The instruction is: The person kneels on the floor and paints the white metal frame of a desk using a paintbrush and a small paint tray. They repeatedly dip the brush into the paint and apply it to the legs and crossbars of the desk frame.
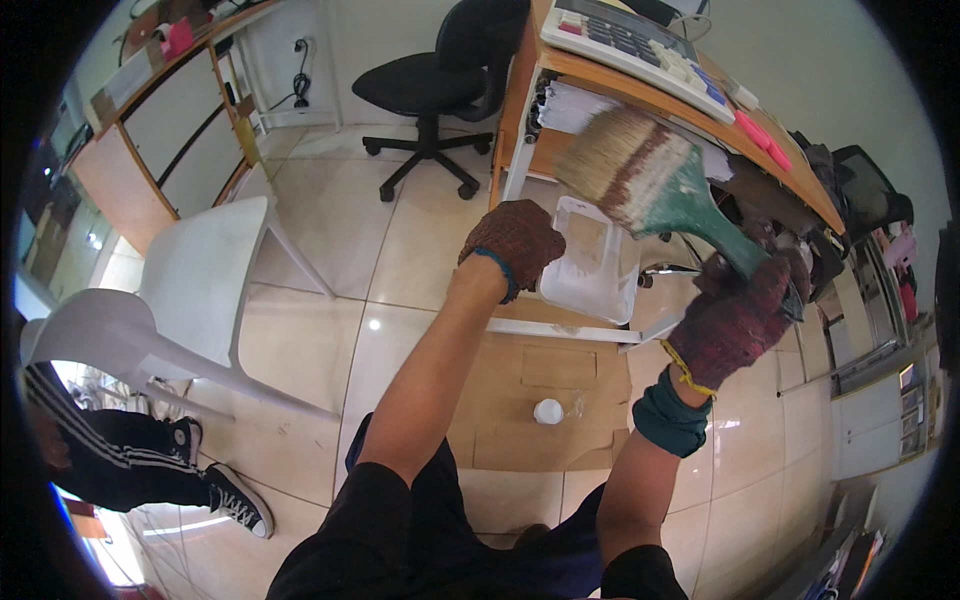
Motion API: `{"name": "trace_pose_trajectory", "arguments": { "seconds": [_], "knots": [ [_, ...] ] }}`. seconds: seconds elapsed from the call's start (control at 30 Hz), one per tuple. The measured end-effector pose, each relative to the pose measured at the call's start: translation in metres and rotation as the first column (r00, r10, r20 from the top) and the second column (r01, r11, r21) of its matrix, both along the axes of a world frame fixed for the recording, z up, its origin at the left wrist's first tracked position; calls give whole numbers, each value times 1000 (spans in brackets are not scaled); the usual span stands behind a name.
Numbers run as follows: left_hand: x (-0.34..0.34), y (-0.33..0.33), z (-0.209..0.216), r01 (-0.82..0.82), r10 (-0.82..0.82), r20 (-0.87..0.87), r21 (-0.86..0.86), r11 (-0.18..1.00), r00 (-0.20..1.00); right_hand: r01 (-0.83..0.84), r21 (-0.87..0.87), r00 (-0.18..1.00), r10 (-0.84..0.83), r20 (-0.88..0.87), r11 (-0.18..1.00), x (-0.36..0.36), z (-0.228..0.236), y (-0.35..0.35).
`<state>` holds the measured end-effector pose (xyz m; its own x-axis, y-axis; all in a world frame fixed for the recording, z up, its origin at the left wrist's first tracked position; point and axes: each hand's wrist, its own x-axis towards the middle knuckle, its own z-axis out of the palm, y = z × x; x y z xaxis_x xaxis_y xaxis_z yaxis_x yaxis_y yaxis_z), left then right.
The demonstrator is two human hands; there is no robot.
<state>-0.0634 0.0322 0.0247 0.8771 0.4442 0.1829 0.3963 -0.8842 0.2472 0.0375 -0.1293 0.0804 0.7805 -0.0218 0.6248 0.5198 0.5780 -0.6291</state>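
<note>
Green-handled brush (660, 185), up in the air, looks wide and heavy-headed, so a firm wrap of the right hand (745, 315), wrist loose, should control it best; gripping closer to the bristles (605, 155) would probably cut wobble. Likely wise to mind the surface (808, 193) and the keyboard (640, 52) beyond the right hand, since the raised head shows in front of that edge. Any stroke should go lightly and flat, bristles leading, and the left hand (513, 243) would do well to steady the tray (592, 290) so it doesn't skid. Positions: brush runs from right hand's grasp up and leftward, head above and between both hands, well apart from left. Right hand clenched round the handle; left one curled just beside tray's left rim, can't tell whether it grips. Tray between hands, nearer left. Cup (548, 411) below both, on cardboard (500, 440), untouched. Both hands gloved.
</note>
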Motion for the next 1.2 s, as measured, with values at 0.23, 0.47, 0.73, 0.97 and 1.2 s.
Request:
{"name": "trace_pose_trajectory", "arguments": {
  "seconds": [0.23,0.47,0.73,0.97,1.2],
  "knots": [
    [5,2,-1,-85,89,15,-170,982,996,-87,4,996,87,34,996,-13,4,3],
    [1,6,-4,-45,52,52,-132,990,997,40,6,999,-40,-12,999,-6,6,-5],
    [9,9,-11,-120,132,25,-282,952,991,-89,-61,990,95,109,994,-17,-2,10],
    [12,19,-30,-16,21,73,-62,998,997,-18,9,997,17,70,1000,5,-16,-22],
    [11,14,-24,149,-169,83,207,967,982,-78,-25,951,82,299,997,2,-20,4]
  ]
}}
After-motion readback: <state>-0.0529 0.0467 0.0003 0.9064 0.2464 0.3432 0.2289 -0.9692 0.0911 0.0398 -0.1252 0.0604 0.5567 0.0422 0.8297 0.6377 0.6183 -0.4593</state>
